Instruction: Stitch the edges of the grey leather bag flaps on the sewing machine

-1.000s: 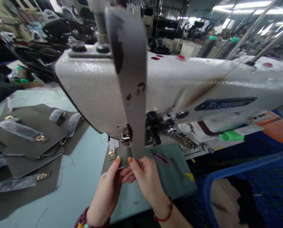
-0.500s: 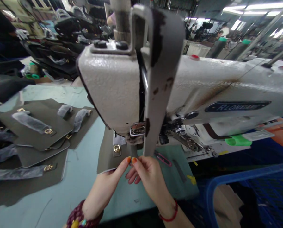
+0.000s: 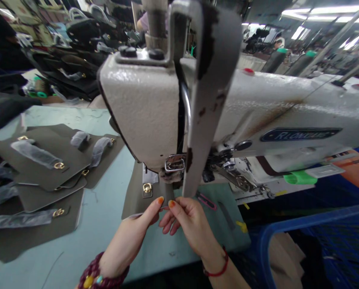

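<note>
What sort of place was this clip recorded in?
Probably a bag-making workshop: an industrial sewing machine fills the view, dark panels with gold-coloured metal fittings lie stacked beside it, and handbags are piled in the background.

**Head view: bright overhead fluorescent light, wide-angle distortion**

Ceiling fluorescent tubes (image 3: 332, 10) clip to near white at upper right. Specular glare runs along the enamelled sewing machine arm (image 3: 287, 108). The grey strap (image 3: 211, 80), closest to the lens, is soft and out of focus. Steel rods (image 3: 326, 44) lean and appear bowed toward the frame edge. Shadows are soft on the pale green table (image 3: 101, 241) and deep among the dark racks (image 3: 67, 52) at upper left.
</note>
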Available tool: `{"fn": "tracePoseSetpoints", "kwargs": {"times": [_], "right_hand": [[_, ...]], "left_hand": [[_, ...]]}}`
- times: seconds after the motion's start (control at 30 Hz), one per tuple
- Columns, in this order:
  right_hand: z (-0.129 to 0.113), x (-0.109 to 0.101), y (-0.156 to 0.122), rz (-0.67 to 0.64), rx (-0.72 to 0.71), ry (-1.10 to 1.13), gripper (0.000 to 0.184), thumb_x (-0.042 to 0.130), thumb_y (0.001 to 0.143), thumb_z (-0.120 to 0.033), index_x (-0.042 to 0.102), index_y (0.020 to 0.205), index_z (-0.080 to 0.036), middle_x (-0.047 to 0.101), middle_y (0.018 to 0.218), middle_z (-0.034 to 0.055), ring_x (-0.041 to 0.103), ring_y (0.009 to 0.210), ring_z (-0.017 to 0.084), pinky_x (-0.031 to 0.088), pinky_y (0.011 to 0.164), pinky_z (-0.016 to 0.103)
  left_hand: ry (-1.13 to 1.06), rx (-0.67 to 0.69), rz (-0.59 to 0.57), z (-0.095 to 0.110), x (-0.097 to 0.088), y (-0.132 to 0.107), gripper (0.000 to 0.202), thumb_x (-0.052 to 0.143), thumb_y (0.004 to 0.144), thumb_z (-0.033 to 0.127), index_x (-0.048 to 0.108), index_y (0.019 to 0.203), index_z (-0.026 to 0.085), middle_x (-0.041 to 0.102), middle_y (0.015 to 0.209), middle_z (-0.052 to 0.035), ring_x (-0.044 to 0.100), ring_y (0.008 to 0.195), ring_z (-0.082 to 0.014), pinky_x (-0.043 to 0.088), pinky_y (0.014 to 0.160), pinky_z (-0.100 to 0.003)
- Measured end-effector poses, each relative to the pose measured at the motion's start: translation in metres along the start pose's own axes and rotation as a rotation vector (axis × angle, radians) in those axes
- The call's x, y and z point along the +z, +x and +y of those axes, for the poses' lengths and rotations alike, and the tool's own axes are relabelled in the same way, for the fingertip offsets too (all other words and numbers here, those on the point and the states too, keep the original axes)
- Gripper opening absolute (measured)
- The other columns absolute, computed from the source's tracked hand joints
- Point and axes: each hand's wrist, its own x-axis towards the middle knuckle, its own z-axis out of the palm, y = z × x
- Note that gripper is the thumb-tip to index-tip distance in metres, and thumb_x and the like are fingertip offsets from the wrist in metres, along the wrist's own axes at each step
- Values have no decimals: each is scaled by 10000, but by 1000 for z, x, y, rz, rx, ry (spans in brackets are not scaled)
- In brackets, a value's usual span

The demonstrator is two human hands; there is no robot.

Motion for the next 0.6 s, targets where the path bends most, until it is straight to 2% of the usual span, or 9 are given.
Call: {"fn": "tracePoseSetpoints", "kwargs": {"times": [0.1,0.27,0.4,0.47,0.6], "right_hand": [[0,1,0,16,16,2,462,554,912,-563,615,801,-119,713,647,63,641,492,108,438,455,155],[-1,3,4,32,12,-28,478,551,906,-574,643,793,-118,707,631,58,632,477,100,449,467,156],[-3,5,10,52,-4,-49,460,539,919,-543,666,807,-115,708,628,51,641,485,100,455,467,150],[-4,5,13,79,-9,-43,440,553,914,-533,658,814,-118,712,634,50,649,491,108,461,462,155],[-5,5,19,107,-25,-52,418,555,916,-517,644,818,-121,712,631,44,652,490,111,473,467,162]], "left_hand": [[25,-66,-25,-1,-3,2,573,704,688,679,787,746,115,778,893,-129,631,1092,-321,434,1036,-358],[18,-62,2,0,-5,7,561,727,682,660,809,837,127,786,970,-111,612,1176,-316,418,1072,-345],[66,-32,28,5,-7,11,554,725,684,660,814,845,138,782,1012,-102,603,1190,-334,423,1063,-360],[44,7,4,7,-7,14,540,723,696,649,814,858,143,779,1026,-98,616,1167,-326,449,1028,-344],[-68,92,-52,8,-6,22,477,742,726,578,805,906,141,784,973,-96,666,1032,-288,511,906,-310]]}}
